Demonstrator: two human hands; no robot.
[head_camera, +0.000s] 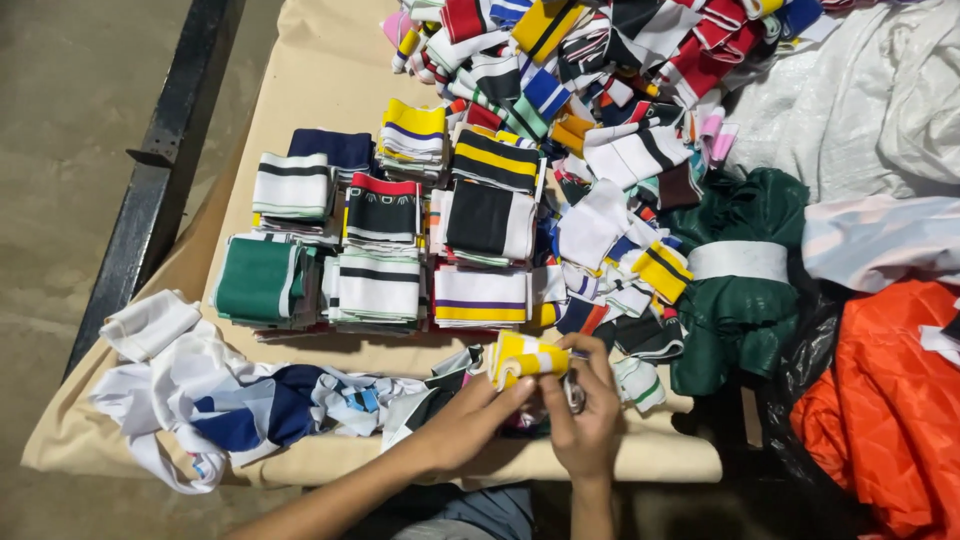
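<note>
Head view, near edge first: we see both hands meeting over the front of the counter (330, 80), which is draped in tan cloth. Left hand (462, 425) pinches the near end of a folded yellow-and-white knit cuff (528, 358); right hand (585, 415) grips the same cuff from the other side, fingers curled over its top. Both hands clenched on it, cuff held just above the counter's front edge.

Left of the hands we have a loose heap of white and navy fabric (215, 400) lying flat. Just right of the hands, a small white-and-green cuff (640, 383).

Next row back: neat stacks of cuffs, side by side, touching: a green stack (258, 282), a white stack with black stripes (378, 288), a white stack with purple and yellow stripes (480, 297). Behind those, more stacks, then an unsorted pile of mixed cuffs (600, 60) at the far end.

Right side: a dark green bundle (745, 265) banded in white, orange fabric (885, 400) near, a white sack (860, 100) far.
</note>
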